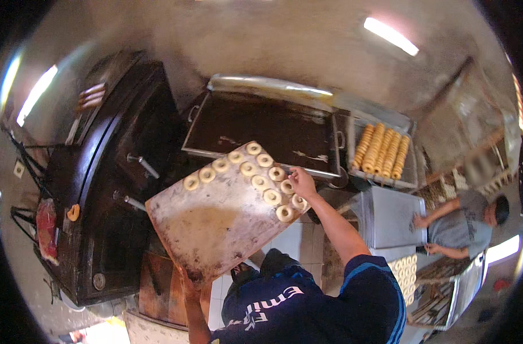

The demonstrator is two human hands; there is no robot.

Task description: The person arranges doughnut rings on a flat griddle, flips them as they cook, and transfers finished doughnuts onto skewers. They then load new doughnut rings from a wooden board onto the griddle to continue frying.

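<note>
A floured flat board [201,241] is tilted before me, with several raw dough rings [259,182] on its far and right parts. My left hand [192,289] grips the board by its near corner. Over its right edge, my right hand [303,182] has its fingertips at a dough ring [287,187]; whether they pinch it, I cannot tell. Past the board's far edge is a wide rectangular frying vat [261,122] with dark contents and side handles. A few pale scraps [311,155] show in it.
Right of the vat, a metal tray [412,165] holds rows of browned rings [379,150]. A dark cabinet [128,206] with protruding handles [147,167] stands at left. At right, a co-worker [461,223] handles a metal sheet [394,217], near more dough rings [405,275].
</note>
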